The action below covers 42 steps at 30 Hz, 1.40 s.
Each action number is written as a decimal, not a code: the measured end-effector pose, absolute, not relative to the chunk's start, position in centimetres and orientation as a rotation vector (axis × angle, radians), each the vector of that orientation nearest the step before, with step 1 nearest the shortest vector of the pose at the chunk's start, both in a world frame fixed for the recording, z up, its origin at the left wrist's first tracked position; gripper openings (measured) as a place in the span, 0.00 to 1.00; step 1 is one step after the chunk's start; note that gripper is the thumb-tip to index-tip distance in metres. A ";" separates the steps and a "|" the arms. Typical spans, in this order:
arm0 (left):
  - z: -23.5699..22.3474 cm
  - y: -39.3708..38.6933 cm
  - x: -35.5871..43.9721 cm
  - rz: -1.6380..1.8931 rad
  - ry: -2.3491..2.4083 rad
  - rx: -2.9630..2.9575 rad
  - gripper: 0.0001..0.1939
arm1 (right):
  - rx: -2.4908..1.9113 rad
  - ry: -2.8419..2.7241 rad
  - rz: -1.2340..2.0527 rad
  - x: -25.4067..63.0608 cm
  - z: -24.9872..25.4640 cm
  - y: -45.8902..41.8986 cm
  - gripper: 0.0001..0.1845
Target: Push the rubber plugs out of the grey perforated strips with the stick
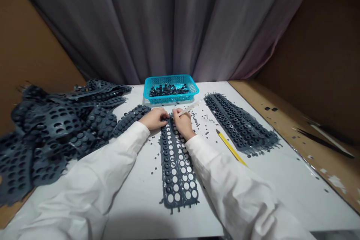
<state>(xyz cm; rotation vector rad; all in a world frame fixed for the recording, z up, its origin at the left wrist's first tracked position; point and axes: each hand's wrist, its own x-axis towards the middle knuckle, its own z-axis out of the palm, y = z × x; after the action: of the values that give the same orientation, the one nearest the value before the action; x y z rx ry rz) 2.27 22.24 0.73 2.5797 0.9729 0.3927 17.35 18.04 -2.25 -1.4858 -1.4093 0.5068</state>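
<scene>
A dark grey moulded rubber sheet (177, 180) lies lengthwise in front of me on the white table. Many of its round spots are open holes with white showing through; ring-shaped parts remain along its left row. At the far end, my left hand (155, 118) is closed, thumb and fingertips pinching the sheet's edge. Beside it, my right hand (182, 123) is closed around a thin white stick (191, 107), which points up to the right. The fingertips of both hands nearly meet; what lies right between them is hidden.
A blue basket (171, 99) of small black parts stands behind my hands. Piled rubber sheets (59, 120) cover the left side; stacked sheets (239, 123) lie right. Nearby are a yellow pencil-like tool (231, 147), scattered black discs (206, 133) and black tweezers (323, 142).
</scene>
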 end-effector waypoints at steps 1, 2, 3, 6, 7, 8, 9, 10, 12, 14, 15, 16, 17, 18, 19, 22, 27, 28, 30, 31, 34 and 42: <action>0.6 22.2 2.2 0.398 0.978 2.587 0.13 | -1.487 -1.439 0.506 17.3 -2.2 18.0 0.19; 0.6 22.1 2.2 0.401 0.980 2.596 0.13 | -1.489 -1.463 0.504 17.3 -2.2 18.0 0.19; 0.6 22.0 2.2 0.400 0.982 2.605 0.12 | -1.493 -1.484 0.501 17.3 -2.1 17.9 0.19; 0.7 21.8 2.3 0.382 0.998 2.636 0.11 | -1.504 -1.534 0.484 17.1 -2.1 17.8 0.20; 0.7 21.7 2.4 0.371 1.005 2.648 0.10 | -1.508 -1.547 0.477 17.1 -2.1 17.8 0.20; 0.8 21.7 2.4 0.360 1.011 2.660 0.09 | -1.512 -1.559 0.470 17.0 -2.1 17.8 0.20; 0.8 21.7 2.4 0.347 1.015 2.673 0.08 | -1.516 -1.568 0.463 17.0 -2.2 17.8 0.20; 0.8 21.6 2.4 0.335 1.017 2.684 0.08 | -1.521 -1.575 0.456 17.0 -2.2 17.8 0.19; 0.8 21.6 2.4 0.314 1.018 2.701 0.08 | -1.532 -1.586 0.446 17.0 -2.2 17.7 0.19; 0.9 21.5 2.4 0.282 1.017 2.722 0.08 | -1.546 -1.595 0.441 16.9 -2.1 17.7 0.19; 0.9 21.5 2.4 0.263 1.018 2.735 0.09 | -1.555 -1.600 0.438 16.9 -2.1 17.7 0.19; 1.0 21.5 2.3 0.244 1.019 2.747 0.09 | -1.563 -1.606 0.435 16.9 -2.1 17.7 0.19; 1.0 21.5 2.3 0.228 1.020 2.758 0.09 | -1.572 -1.612 0.432 16.9 -2.1 17.7 0.19; 1.0 21.5 2.3 0.218 1.021 2.765 0.09 | -1.580 -1.618 0.428 16.9 -2.0 17.7 0.19; 1.0 21.5 2.3 0.215 1.022 2.769 0.09 | -1.587 -1.625 0.424 16.9 -2.0 17.7 0.19; 1.0 21.5 2.4 0.218 1.021 2.781 0.09 | -1.605 -1.654 0.407 16.8 -1.9 17.6 0.18; 1.0 21.4 2.5 0.236 1.020 2.811 0.08 | -1.638 -1.702 0.352 16.7 -1.9 17.5 0.17; 1.0 21.4 2.5 0.240 1.023 2.816 0.08 | -1.645 -1.710 0.340 16.6 -1.9 17.5 0.16; 1.0 21.4 2.5 0.244 1.020 2.824 0.09 | -1.660 -1.721 0.318 16.6 -2.0 17.5 0.16; 1.0 21.4 2.5 0.244 1.013 2.826 0.09 | -1.666 -1.725 0.310 16.6 -2.0 17.5 0.16; 1.0 21.5 2.4 0.242 1.006 2.827 0.07 | -1.680 -1.733 0.296 16.5 -1.9 17.5 0.16; 0.7 21.6 2.3 0.243 1.025 2.832 0.08 | -1.711 -1.724 0.287 16.5 -2.0 17.7 0.17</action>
<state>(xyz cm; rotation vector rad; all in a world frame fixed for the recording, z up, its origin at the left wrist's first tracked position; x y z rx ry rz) 2.30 21.60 0.71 2.8322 1.0246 0.2431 16.52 17.72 -2.00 -1.7106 -1.7241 0.2866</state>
